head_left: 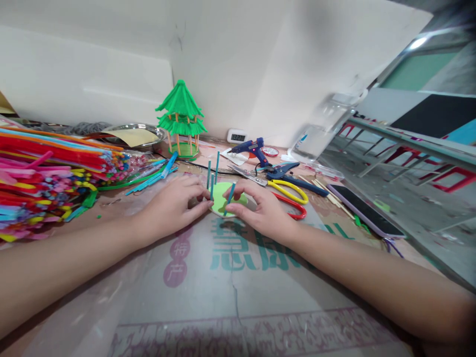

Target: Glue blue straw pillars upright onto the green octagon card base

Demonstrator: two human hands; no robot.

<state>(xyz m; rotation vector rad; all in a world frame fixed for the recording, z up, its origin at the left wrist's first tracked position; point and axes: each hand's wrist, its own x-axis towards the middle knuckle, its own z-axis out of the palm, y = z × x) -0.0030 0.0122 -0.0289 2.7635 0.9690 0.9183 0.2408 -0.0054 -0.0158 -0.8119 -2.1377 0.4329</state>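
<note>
Sticks (230,197), four, stand on one green disc (220,199) on our plastic-covered table (201,302); our right grip (262,210) pinches one, but whether our left grip (178,203), beside the others, does likewise we cannot tell. Around: one model pagoda (181,106), one glue gun (253,147), one phone (366,210); beyond, grey floor (412,198).

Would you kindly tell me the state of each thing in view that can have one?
Blue sticks: four, roughly upright, the right one leaning
Left hand: fingertips at a stick, grip unclear
Right hand: pinching a stick
Green disc: beneath the sticks
Green pagoda: standing upright
Glue gun: red light on
Timer: display showing digits
Phone: face up, screen dark
Scissors: blade opening unclear
</note>
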